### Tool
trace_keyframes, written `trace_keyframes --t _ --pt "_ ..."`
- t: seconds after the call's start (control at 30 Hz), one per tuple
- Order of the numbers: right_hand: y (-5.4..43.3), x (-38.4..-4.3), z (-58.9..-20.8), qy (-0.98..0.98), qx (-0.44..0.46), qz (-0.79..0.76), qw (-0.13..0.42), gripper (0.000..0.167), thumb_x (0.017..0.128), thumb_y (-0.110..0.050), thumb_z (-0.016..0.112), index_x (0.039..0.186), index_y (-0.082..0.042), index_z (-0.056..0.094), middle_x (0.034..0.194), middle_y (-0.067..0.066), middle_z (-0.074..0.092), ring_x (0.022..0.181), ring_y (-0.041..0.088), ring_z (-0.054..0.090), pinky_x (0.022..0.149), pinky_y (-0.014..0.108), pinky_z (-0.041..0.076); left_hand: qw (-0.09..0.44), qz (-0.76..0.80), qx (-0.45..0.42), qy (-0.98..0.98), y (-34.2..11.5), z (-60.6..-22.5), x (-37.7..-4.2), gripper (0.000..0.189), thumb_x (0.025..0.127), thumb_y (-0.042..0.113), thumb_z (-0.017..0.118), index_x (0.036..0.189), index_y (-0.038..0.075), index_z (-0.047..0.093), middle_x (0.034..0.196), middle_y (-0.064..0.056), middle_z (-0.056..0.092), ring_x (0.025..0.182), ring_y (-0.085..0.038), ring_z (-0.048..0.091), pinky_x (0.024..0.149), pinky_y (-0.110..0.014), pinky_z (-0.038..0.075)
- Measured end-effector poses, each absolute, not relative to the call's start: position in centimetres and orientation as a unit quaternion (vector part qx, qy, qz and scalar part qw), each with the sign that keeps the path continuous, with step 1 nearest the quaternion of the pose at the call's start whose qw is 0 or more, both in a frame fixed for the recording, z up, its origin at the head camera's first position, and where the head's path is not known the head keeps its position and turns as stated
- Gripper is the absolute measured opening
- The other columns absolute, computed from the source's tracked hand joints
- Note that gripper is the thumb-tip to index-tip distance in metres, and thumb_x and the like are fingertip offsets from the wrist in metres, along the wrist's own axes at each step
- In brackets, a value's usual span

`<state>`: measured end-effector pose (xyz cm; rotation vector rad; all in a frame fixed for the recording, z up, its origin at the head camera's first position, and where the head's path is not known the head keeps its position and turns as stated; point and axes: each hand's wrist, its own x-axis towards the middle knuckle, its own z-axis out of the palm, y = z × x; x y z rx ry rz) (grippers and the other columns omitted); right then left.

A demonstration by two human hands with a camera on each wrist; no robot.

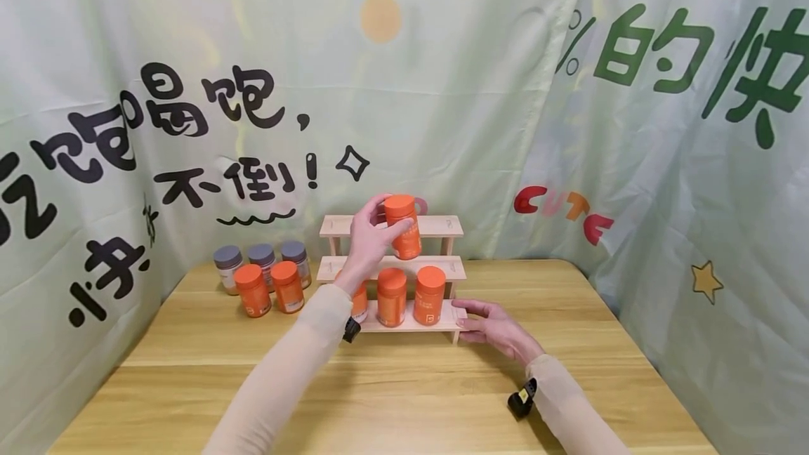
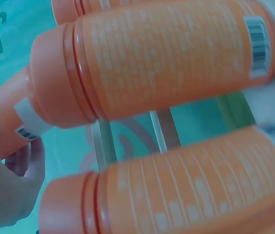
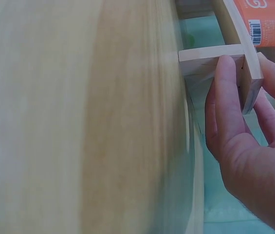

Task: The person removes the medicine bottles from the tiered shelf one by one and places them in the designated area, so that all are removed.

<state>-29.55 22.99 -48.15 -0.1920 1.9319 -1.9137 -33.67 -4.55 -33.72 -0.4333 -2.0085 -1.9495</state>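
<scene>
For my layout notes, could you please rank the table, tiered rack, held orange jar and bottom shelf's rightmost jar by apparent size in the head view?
1. Table
2. Tiered rack
3. Held orange jar and rightmost bottom-shelf jar: they look much alike, and differing nearness makes ranking them unsure.

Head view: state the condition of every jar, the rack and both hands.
Held orange jar: lidded, in midair, slightly tilted
Three orange jars on the bottom shelf: upright, lidded
Two orange jars on the table: upright, lidded
Three purple-lidded jars: upright, closed
Wooden rack: upright, standing
Left hand: gripping the held orange jar
Right hand: gripping the bottom shelf's right end
</scene>
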Motion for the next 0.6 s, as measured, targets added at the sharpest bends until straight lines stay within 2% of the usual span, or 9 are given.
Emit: trace_keyframes --t 0.27,0.43,0.6 --pt "23.0 -29.6 -48.2 0.691 -0.069 -0.690 0.205 0.057 0.094 -0.006 0.063 0.146 0.003 0.041 0.133 0.018 0.053 0.101 0.019 0.066 0.090 0.038 0.057 0.232 -0.641 -0.160 -0.714 -6.4 -33.7 -33.4 0.053 0.081 0.030 0.081 0.129 0.023 0.060 0.112 -0.004 0.067 0.100 -0.019 0.062 0.083 -0.032 0.055" --pt "22.9 -29.5 -48.1 0.692 -0.069 -0.689 0.204 0.057 0.094 -0.007 0.064 0.146 0.003 0.040 0.135 0.020 0.051 0.101 0.020 0.067 0.091 0.039 0.056 0.263 -0.635 -0.158 -0.709 -8.0 -33.7 -33.0 0.051 0.082 0.026 0.079 0.129 0.018 0.060 0.110 -0.006 0.067 0.095 -0.020 0.060 0.078 -0.029 0.054" --pt "23.1 -29.6 -48.1 0.692 -0.070 -0.689 0.205 0.058 0.094 -0.007 0.064 0.146 0.002 0.040 0.137 0.021 0.051 0.101 0.019 0.066 0.092 0.039 0.056 0.269 -0.645 -0.147 -0.700 -9.4 -33.7 -32.7 0.051 0.083 0.018 0.078 0.130 0.013 0.059 0.112 -0.013 0.065 0.093 -0.020 0.056 0.079 -0.035 0.052"
